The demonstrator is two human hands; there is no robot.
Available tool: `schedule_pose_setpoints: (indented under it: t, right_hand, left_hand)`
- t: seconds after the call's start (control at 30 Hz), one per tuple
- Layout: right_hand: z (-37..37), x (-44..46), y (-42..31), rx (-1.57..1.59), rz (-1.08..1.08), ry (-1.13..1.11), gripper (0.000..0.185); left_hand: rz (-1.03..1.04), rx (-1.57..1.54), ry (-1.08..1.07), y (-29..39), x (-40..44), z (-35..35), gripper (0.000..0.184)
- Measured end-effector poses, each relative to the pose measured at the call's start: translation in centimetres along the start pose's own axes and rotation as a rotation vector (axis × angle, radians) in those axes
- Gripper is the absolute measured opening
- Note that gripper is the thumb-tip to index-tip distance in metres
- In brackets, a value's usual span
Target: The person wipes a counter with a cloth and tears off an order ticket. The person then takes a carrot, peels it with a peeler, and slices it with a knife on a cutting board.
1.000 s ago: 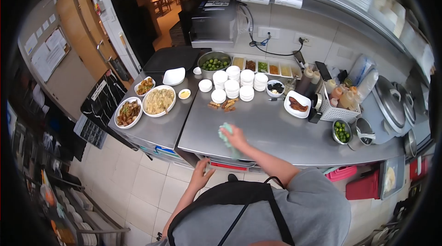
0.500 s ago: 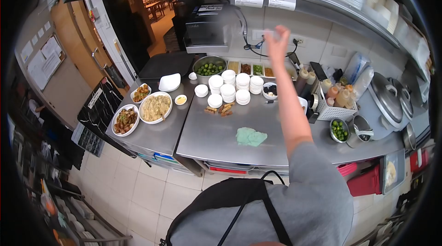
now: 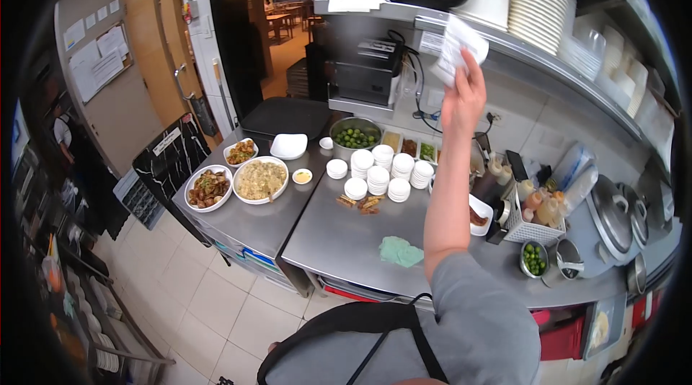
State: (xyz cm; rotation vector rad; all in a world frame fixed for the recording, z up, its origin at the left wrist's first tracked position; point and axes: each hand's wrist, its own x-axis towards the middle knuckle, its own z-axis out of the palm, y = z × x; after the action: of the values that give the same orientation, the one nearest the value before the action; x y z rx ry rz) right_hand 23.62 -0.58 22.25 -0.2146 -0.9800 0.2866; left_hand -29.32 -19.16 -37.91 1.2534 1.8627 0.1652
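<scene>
gripping white paper [image 3: 460, 46] in right hand [image 3: 463, 100], upper right of centre, overlapping shelf [image 3: 400, 14]; partly blocking white dish [image 3: 487, 210] with forearm [image 3: 445, 190], right of green cloth [image 3: 401, 251]; cannot tell left hand's state.

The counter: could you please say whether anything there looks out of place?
The cloth lies crumpled rather than folded, and brown items lie loose instead of stacked like the cups. I see no spill.

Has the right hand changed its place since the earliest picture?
Yes: the right hand has risen from the green cloth on the table up toward the shelf, and now holds white paper.
</scene>
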Motion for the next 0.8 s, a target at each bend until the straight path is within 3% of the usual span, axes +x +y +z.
schedule_pose_setpoints:
  t: [0.13,0.27,0.37,0.4,0.6,0.7,0.8]
  right_hand:
    - [7.9,6.9,3.8,-0.166,-0.107,-0.172,0.032]
    - [11.7,18.6,10.4,-0.253,0.056,-0.156,0.033]
    - [15.5,22.2,11.5,-0.117,0.021,-0.165,0.023]
    - [15.1,24.5,13.5,-0.344,0.025,-0.138,0.018]
    - [13.7,20.8,12.4,-1.211,0.19,-0.424,0.031]
    - [14.2,18.8,10.3,-1.335,0.15,-0.503,0.038]
    - [14.5,15.7,7.3,-1.264,-0.04,-0.441,0.045]
  left_hand:
    - [-0.011,-0.032,0.047,-0.3,-0.2,0.1,0.037]
    - [-0.091,-0.075,0.079,-1.9,-1.2,0.0,0.036]
    - [-0.171,-0.111,0.092,-3.1,-2.1,0.2,0.036]
    - [-0.194,-0.122,0.095,-3.4,-2.4,0.3,0.036]
    - [-0.245,-0.171,0.099,-5.0,-2.9,0.7,0.036]
    - [-0.231,-0.191,0.099,-4.8,-2.9,0.8,0.035]
    - [-0.206,-0.196,0.092,-4.7,-2.6,0.4,0.035]
